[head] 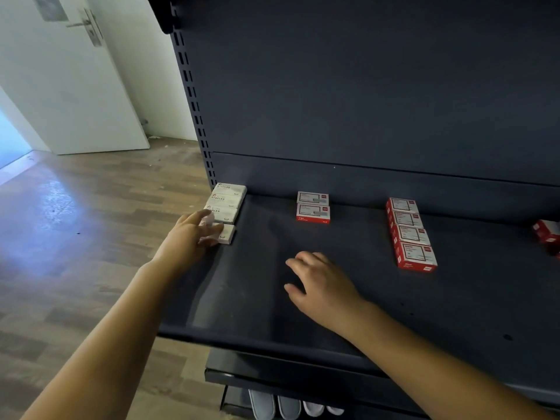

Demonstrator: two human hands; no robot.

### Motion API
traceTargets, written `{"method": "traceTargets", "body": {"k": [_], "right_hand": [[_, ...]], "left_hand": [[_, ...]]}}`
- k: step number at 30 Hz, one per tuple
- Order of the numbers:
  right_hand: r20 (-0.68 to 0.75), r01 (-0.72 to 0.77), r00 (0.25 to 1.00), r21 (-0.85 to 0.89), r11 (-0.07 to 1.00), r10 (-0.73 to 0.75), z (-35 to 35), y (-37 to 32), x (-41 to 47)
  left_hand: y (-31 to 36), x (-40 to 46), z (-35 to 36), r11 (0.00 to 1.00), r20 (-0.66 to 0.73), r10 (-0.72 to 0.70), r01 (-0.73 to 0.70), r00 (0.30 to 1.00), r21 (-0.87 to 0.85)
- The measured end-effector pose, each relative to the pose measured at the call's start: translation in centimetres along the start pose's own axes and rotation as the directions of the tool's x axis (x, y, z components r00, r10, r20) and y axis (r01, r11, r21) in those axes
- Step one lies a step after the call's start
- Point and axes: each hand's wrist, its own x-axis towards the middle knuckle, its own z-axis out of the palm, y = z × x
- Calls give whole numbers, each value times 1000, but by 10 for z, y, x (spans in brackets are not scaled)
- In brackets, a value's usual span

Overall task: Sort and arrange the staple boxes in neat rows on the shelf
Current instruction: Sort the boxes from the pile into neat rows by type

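While the left hand [194, 234] pinches a white staple box [226, 234] at the front end of the white row [228, 202] by the dark shelf's [272, 313] left edge, the right hand [318, 283] rests relaxed and holds nothing on the shelf; two red-and-white rows [313, 207] [410, 234] stand further right.

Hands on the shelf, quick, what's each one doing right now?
Left hand: fingers on the nearest white staple box at the front of the white row; grip unclear.
Right hand: open, holding nothing, over the shelf.
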Motion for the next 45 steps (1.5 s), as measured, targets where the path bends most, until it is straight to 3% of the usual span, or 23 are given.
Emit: {"method": "traceTargets", "body": {"k": [3, 16, 19, 21, 23, 28, 37, 45], "right_hand": [[-4, -12, 1000, 15, 1000, 12, -1, 4, 1], [-35, -3, 999, 95, 995, 7, 2, 22, -9], [-57, 4, 998, 102, 995, 1, -2, 30, -17], [-82, 7, 997, 102, 995, 1, -5, 38, -23], [-117, 4, 993, 93, 996, 7, -10, 48, -32], [-185, -37, 982, 54, 998, 47, -21, 91, -64], [-300, -148, 942, 29, 988, 150, -42, 194, -149], [-419, -220, 881, 49, 974, 220, -51, 297, -231]], "left_hand": [[1, 6, -2, 997, 43, -74, 74, 996, -8], [8, 10, -10, 986, 94, -152, 157, 984, -47], [17, 11, -13, 989, 114, -140, 135, 984, 52], [33, 11, -11, 970, 136, -141, 109, 981, 216], [59, 9, -3, 957, 72, -83, 60, 994, 285], [163, -12, 25, 964, -128, 192, -162, 973, 212], [344, -41, 95, 893, -64, 426, -408, 902, 192], [452, -49, 160, 884, -32, 465, -462, 885, 66]]}}
